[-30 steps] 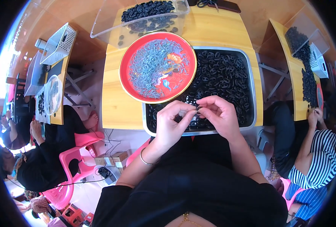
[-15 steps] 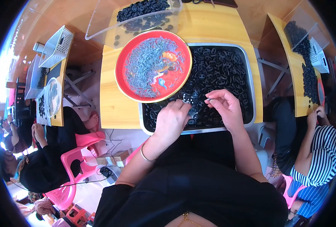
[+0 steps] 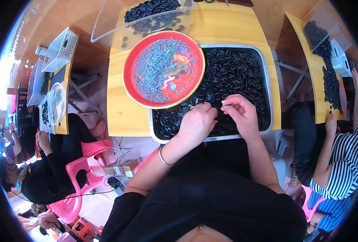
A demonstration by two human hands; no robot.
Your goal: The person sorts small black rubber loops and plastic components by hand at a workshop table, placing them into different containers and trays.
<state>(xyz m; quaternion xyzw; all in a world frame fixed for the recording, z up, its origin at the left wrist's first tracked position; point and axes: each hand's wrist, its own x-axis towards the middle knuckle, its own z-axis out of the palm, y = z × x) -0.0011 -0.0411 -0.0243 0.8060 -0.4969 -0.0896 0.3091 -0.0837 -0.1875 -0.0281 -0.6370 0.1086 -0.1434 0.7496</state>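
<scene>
A small pale piece (image 3: 224, 105) sits pinched in the right hand (image 3: 240, 117), its grip narrow, above the black rings (image 3: 235, 76) filling the metal tray (image 3: 267, 97). The left hand (image 3: 196, 126) rests curled on the rings; whether it holds anything I cannot tell. A red plate (image 3: 163, 69) overlaps the tray on the desk (image 3: 122, 113).

Small cardboard boxes (image 3: 127, 165), floor, lower left

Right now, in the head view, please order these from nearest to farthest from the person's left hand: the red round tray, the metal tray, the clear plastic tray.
From the left hand:
1. Metal tray, directly under it.
2. Red round tray, just beyond, left.
3. Clear plastic tray, at the table's far edge.
</scene>
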